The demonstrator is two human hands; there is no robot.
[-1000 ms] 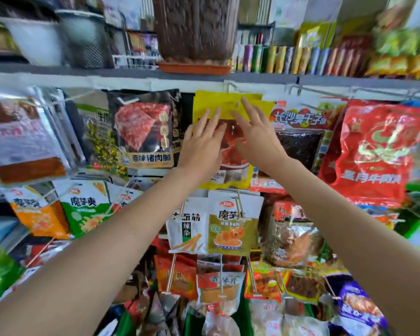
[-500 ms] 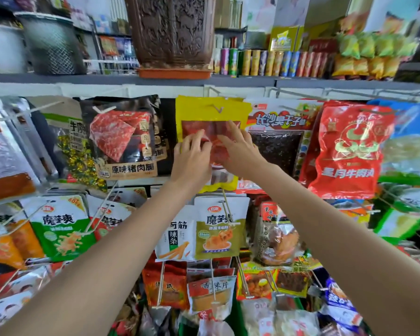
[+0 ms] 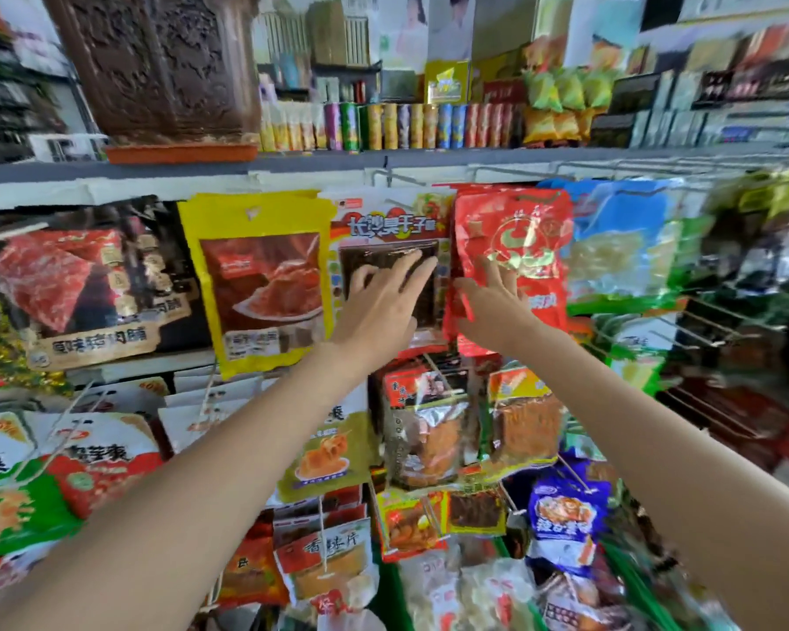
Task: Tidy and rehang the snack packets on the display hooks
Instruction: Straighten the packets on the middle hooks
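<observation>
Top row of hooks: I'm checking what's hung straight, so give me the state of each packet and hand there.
Yellow packet: hanging, untouched.
White packet: hanging, left hand flat on it.
Red packet: hanging, right hand touching it.
Black packet: hanging, tilted.

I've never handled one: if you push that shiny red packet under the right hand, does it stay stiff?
Probably floppy: the red packet looks creased and crinkled. It hangs from above, so a push likely swings it. Its glossy film may feel slippery under the right hand.
</observation>
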